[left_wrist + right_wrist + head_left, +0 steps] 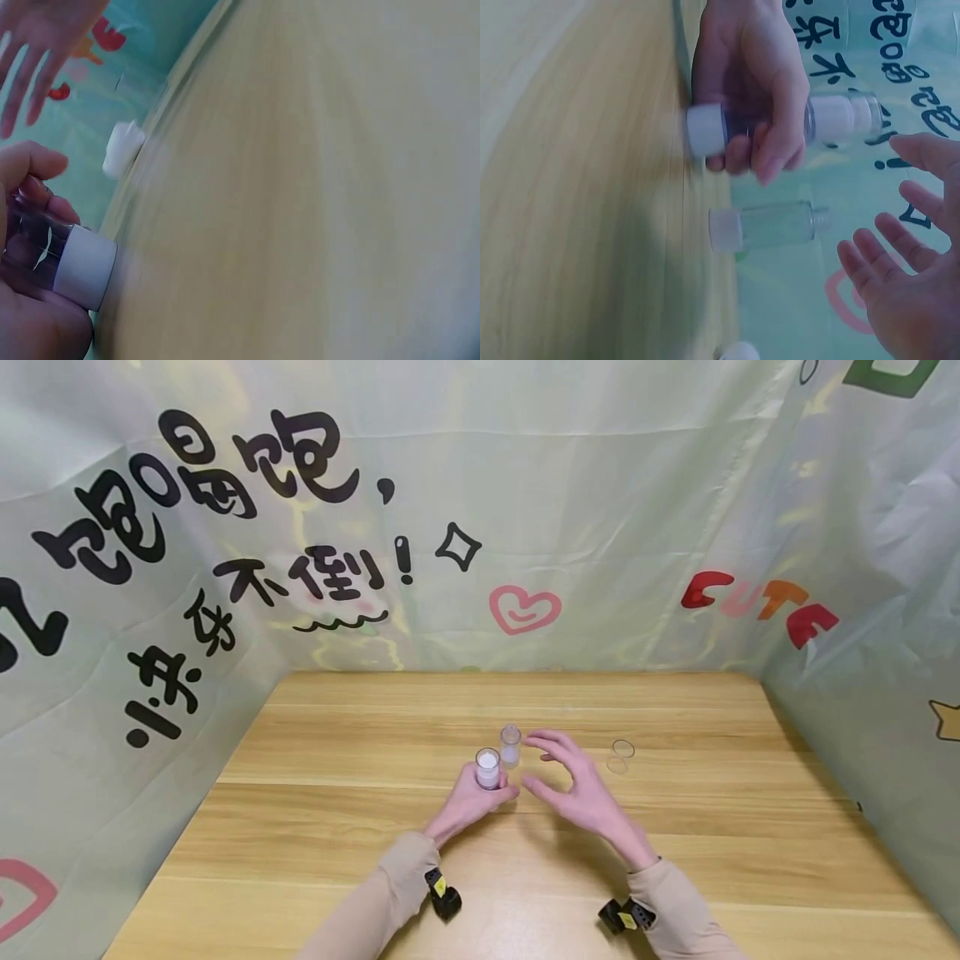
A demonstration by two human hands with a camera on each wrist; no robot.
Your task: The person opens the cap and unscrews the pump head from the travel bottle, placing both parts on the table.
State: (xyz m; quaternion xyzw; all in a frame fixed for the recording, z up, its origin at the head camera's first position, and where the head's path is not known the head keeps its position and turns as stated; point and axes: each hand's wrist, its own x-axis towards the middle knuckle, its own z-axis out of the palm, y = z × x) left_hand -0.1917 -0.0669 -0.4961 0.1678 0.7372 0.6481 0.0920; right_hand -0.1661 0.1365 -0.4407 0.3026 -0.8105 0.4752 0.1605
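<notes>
Two small bottles upright on a wooden desk (675, 827), one held and one free.

The left hand (468, 802) has its fingers curled round a clear bottle with white contents (487, 768), which stands with its base on the desk. A second, clear bottle (510, 745) stands just behind it, long axis vertical, touched by neither hand. The right hand (577, 785) hovers to the right of both bottles, fingers spread and relaxed, holding nothing; its fingertips lie near the clear bottle, closer than the left hand's. Two clear round lids (621, 756) lie further right on the desk, well apart from the hands.
</notes>
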